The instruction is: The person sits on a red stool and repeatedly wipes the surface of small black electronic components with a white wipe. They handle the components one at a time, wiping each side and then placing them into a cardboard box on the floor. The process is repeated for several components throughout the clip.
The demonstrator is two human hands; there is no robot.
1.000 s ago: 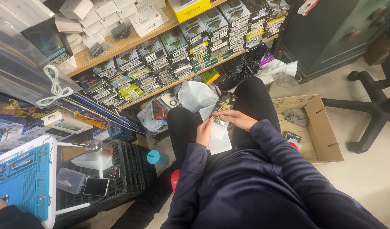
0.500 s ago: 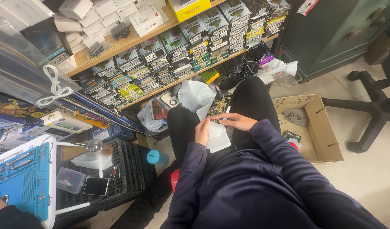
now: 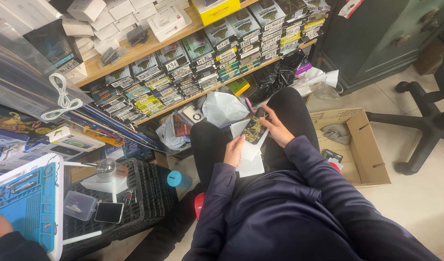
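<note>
one dark card [image 3: 255, 130] between both hands

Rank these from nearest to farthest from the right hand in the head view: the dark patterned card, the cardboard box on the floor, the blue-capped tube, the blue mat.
From the right hand:
1. Dark patterned card, held at its fingertips, over the lap.
2. Cardboard box, on the floor to the right.
3. Blue-capped tube, left, beside the black crate.
4. Blue mat, far left.
</note>
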